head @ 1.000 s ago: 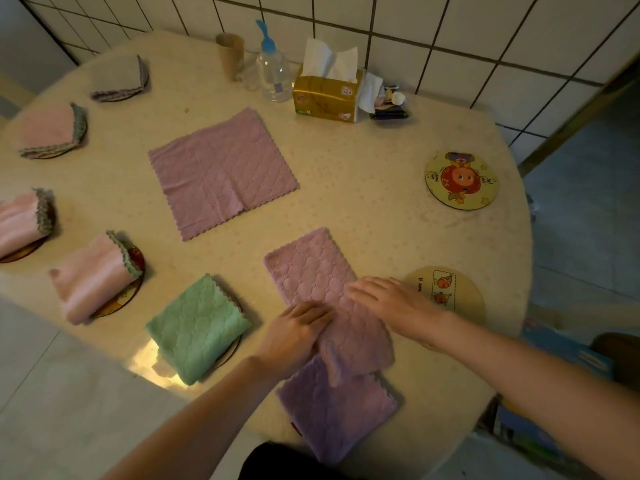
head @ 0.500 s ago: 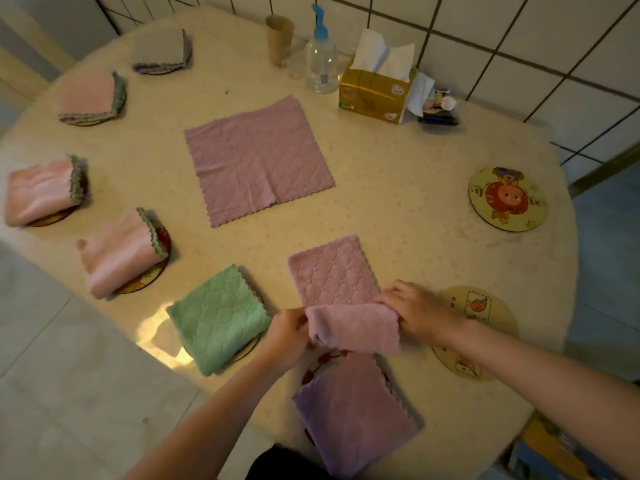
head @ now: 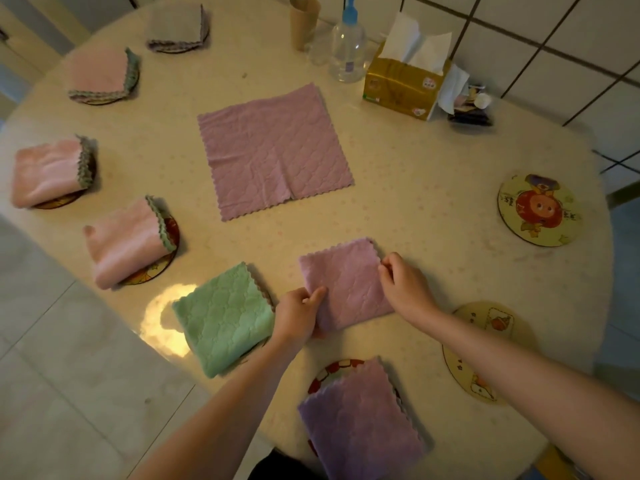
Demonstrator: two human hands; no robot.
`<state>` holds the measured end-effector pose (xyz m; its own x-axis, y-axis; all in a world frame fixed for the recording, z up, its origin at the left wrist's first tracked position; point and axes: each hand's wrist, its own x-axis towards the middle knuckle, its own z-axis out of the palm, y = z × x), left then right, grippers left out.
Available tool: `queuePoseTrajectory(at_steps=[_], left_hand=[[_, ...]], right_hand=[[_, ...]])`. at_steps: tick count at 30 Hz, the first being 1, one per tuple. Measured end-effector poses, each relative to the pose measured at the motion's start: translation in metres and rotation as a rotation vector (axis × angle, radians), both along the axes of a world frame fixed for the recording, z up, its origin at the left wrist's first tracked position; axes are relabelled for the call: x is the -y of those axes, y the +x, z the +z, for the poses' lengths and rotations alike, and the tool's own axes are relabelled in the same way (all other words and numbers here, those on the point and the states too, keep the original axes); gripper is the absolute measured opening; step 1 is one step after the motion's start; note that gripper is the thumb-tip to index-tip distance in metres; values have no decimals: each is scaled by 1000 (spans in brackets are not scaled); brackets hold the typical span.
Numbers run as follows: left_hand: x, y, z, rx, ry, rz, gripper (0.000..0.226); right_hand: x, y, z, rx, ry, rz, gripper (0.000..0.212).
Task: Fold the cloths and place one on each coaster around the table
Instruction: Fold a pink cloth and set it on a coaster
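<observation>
A folded mauve cloth (head: 346, 282) lies square on the table in front of me. My left hand (head: 299, 315) pinches its near-left edge and my right hand (head: 403, 287) pinches its right edge. An unfolded mauve cloth (head: 273, 150) lies flat in the middle. A folded purple cloth (head: 360, 424) covers the near coaster (head: 332, 370). A green folded cloth (head: 225, 317) and several pink and grey folded cloths, such as the pink one (head: 128, 240), sit on coasters at the left. Two bare coasters show: one (head: 540, 209) at the right, one (head: 485, 327) under my right forearm.
A tissue box (head: 403, 86), a clear spray bottle (head: 347, 51), a paper cup (head: 304, 20) and small items (head: 472, 105) stand at the back by the tiled wall. The round table's edge (head: 602, 271) curves at the right; tiled floor lies to the left.
Both hands lifted the near half of the long mauve cloth and folded it away from me onto its far half. It now lies as a square. The view shifted right.
</observation>
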<state>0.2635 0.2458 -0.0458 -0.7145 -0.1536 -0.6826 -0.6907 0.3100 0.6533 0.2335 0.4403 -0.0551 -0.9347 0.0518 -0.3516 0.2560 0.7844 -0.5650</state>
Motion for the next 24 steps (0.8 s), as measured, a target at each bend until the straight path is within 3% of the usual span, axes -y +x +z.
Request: queuePoseTrajectory(at_steps=[5, 13, 20, 24], left_hand=[[-2, 2, 2, -59, -41, -22, 28], [-4, -4, 3, -61, -239, -110, 15], [7, -11, 2, -95, -315, -209, 35], [8, -26, 6, -168, -438, -384, 63]], right_hand=[[-4, 5, -3, 26, -64, -58, 18], [5, -4, -2, 54, 100, -55, 20], [8, -5, 5, 31, 181, -28, 17], [3, -3, 11, 31, 185, -25, 16]])
